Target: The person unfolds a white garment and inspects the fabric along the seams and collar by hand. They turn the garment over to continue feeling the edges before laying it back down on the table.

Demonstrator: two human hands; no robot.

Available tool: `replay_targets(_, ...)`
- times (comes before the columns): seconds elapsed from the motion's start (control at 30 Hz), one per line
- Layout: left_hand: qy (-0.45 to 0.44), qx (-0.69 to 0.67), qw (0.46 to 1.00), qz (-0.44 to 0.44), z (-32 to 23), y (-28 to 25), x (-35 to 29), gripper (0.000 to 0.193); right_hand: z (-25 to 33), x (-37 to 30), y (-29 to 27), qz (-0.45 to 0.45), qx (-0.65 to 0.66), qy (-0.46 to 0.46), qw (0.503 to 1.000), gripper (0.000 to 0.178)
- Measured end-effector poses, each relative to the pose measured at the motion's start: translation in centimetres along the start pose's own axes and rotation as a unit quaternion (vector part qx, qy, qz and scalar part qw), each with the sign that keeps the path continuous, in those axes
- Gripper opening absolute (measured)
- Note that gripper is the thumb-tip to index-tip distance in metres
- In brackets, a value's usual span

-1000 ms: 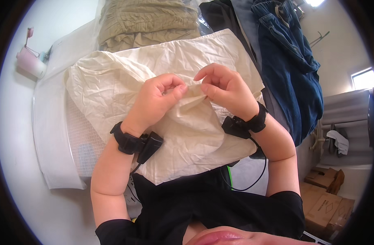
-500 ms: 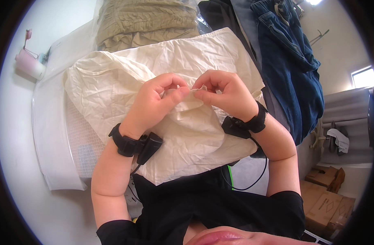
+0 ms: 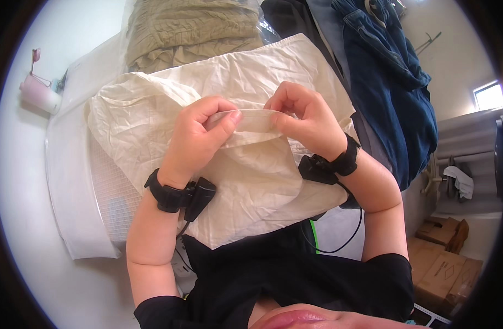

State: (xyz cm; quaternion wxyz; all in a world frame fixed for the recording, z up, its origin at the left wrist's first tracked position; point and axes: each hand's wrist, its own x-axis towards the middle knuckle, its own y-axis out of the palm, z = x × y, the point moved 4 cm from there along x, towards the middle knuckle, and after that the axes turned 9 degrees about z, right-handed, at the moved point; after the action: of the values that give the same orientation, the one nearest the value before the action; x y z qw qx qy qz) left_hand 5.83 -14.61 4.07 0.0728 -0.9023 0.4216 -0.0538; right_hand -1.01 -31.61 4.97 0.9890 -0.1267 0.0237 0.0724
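A wrinkled cream cloth (image 3: 251, 189) spreads in front of me and hangs over the near edge toward my lap. Its kind of garment, if it is one, I cannot make out. Between my hands a narrow folded edge of it is drawn fairly straight. My left hand (image 3: 199, 129) pinches this edge between thumb and fingers. On the other end my right hand (image 3: 312, 123) grips the same edge, thumb in front and fingers curled behind. Each wrist carries a black strap with a small black box.
Beyond the cloth lies a folded khaki garment (image 3: 194, 30) beside clear plastic. Dark blue jeans (image 3: 388, 93) drape at the right. A pink and white bottle (image 3: 40, 93) stands far left, near a clear plastic sheet (image 3: 70, 192). Cardboard boxes (image 3: 441, 268) sit low at the right.
My hands have moved apart, left hand leftward and right hand slightly to the right. The edge, bunched between the fingertips before, is now stretched out between them.
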Motion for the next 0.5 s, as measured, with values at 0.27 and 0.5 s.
replay_targets(0.27, 0.037, 0.008, 0.999, 0.003, 0.0, 0.4, 0.0, 0.015, 1.0, 0.2, 1.0, -0.013, -0.012, -0.094, 0.995, 0.012)
replay_targets(0.5, 0.033, 0.023, 0.999, -0.002, 0.0, 0.2, -0.2, 0.012, 1.5, -0.2, 0.3, -0.055, -0.115, -0.052, 0.991, 0.013)
